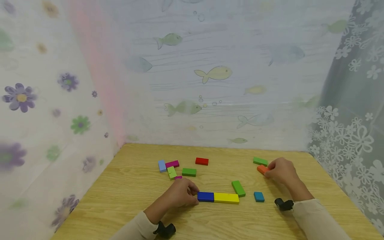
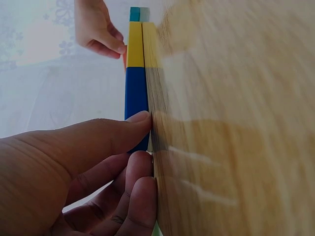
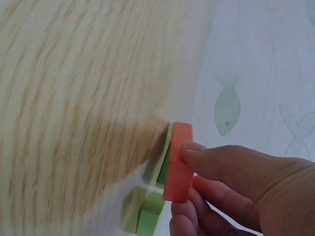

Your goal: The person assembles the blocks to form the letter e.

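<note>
A dark blue block [image 1: 205,197] lies end to end with a yellow block [image 1: 226,198] on the wooden table. My left hand [image 1: 181,193] pinches the blue block's left end, thumb along the near side; part of that end is hidden by the fingers in the left wrist view. To the right, my right hand [image 1: 282,170] holds an orange block [image 3: 178,162] between thumb and fingers. Just beyond the orange block lies a green block [image 1: 260,161]. Another green block [image 1: 238,188] slants against the yellow block's far right corner, and a teal block [image 1: 259,197] sits to the right.
At the back left, a light blue block [image 1: 162,166], a magenta block [image 1: 172,164] and a lime block [image 1: 172,173] lie close together. A red block [image 1: 202,161] and a green block [image 1: 189,172] are nearby. Patterned curtains [image 1: 192,76] surround the wooden table [image 1: 144,213].
</note>
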The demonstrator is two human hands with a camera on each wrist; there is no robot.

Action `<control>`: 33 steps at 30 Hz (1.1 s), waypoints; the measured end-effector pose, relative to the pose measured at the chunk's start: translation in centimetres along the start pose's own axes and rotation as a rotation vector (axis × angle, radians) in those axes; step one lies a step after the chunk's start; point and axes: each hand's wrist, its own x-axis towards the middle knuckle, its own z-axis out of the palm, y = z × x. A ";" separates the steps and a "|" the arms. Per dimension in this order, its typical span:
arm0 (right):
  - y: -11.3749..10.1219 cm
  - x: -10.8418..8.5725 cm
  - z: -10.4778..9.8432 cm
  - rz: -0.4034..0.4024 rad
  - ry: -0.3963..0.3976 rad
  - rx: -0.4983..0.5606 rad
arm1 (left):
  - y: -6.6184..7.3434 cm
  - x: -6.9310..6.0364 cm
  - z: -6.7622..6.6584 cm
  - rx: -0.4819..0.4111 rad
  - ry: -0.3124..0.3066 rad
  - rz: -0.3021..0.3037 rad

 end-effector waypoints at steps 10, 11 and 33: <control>-2.1 0.0 0.6 -0.038 0.013 0.021 | 0.3 -0.1 0.0 0.012 0.003 0.008; -2.3 0.0 0.7 -0.043 0.015 0.027 | 0.3 -0.1 0.0 0.013 0.004 0.009; -4.9 0.1 3.2 -0.113 0.036 0.127 | 0.2 -0.2 0.0 0.013 0.008 0.021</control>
